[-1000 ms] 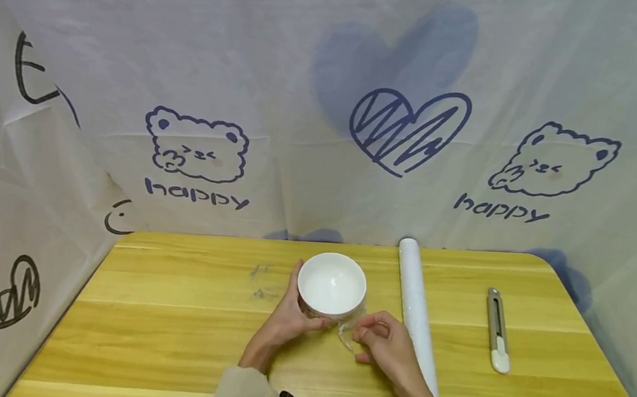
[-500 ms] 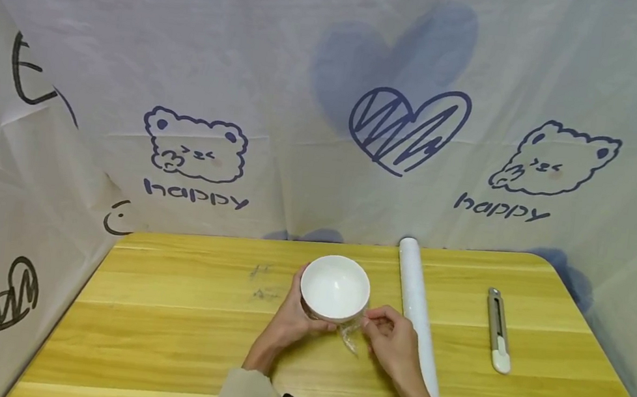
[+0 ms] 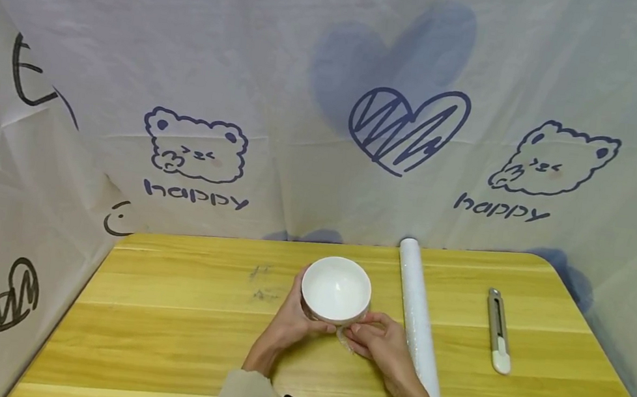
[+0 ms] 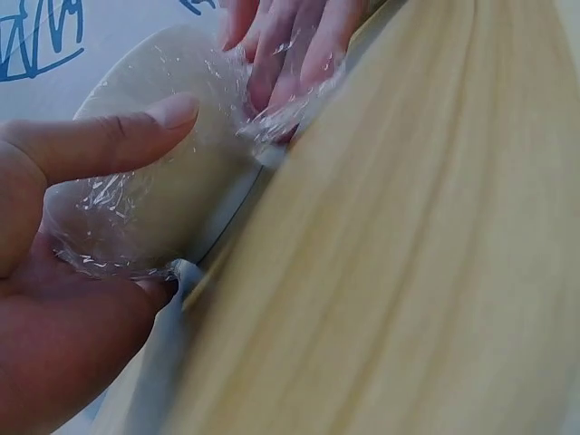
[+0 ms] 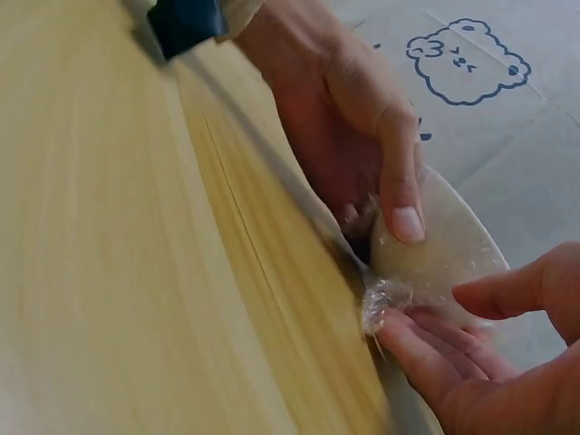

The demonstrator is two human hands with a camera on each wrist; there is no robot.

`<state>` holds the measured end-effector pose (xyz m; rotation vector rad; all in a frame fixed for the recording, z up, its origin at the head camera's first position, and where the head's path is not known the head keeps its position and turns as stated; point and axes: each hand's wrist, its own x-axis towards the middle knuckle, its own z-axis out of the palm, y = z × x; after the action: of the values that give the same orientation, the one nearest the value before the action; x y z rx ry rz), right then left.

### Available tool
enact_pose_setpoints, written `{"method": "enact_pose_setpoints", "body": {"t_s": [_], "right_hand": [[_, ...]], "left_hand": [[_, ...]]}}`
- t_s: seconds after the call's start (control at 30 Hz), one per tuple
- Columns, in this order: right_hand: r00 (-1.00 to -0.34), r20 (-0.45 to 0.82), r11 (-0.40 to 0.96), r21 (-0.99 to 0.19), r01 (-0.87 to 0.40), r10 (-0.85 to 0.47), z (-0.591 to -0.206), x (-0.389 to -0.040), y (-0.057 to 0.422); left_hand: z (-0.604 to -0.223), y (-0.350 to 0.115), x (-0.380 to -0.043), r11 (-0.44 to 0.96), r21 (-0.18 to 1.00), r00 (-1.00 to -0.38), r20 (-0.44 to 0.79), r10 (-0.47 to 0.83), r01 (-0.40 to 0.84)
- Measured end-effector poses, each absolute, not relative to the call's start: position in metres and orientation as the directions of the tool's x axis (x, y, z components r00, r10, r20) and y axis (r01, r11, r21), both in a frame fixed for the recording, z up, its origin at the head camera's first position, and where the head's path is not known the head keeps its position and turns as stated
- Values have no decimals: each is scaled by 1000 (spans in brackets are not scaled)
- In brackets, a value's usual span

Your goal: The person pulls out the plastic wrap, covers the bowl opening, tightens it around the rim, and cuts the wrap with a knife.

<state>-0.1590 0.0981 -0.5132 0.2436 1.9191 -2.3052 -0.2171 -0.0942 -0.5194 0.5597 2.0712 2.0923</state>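
A white bowl [image 3: 336, 289] is held upright over the table by my left hand [image 3: 293, 317], which grips its left side. Clear plastic wrap [image 4: 136, 213] clings to the outside of the bowl, with a loose crumpled end [image 5: 385, 304] near its base. My right hand [image 3: 381, 346] is at the lower right side of the bowl. In the right wrist view, its fairly straight fingers [image 5: 435, 353] press the loose wrap against the underside, while the thumb stays apart from them beside the bowl wall. Part of the bowl's base is hidden by the hands.
A white roll [image 3: 418, 315] lies lengthwise on the wooden table [image 3: 162, 325], just right of my right hand. Farther right lies a grey and white utility knife [image 3: 498, 330]. A printed cloth [image 3: 283, 90] hangs behind the table.
The loose strip of wrap, earlier hanging below the bowl by my right fingers, is now mostly tucked up against it. My right hand has moved in closer; the bowl shifted slightly right.
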Motion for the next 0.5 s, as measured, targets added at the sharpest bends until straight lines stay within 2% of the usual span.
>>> {"method": "enact_pose_setpoints", "body": {"t_s": [0.1, 0.3, 0.5], "right_hand": [[-976, -218, -186, -959, 214, -3, -516, -159, 95], [-980, -160, -95, -984, 149, 120, -522, -160, 93], [-978, -144, -84, -988, 132, 152, -520, -160, 92]], "left_hand": [[-529, -95, -220, -42, 991, -920, 137, 368, 130], [-536, -97, -222, -31, 993, -902, 115, 415, 112], [-534, -104, -225, -87, 994, -885, 100, 456, 67]]}}
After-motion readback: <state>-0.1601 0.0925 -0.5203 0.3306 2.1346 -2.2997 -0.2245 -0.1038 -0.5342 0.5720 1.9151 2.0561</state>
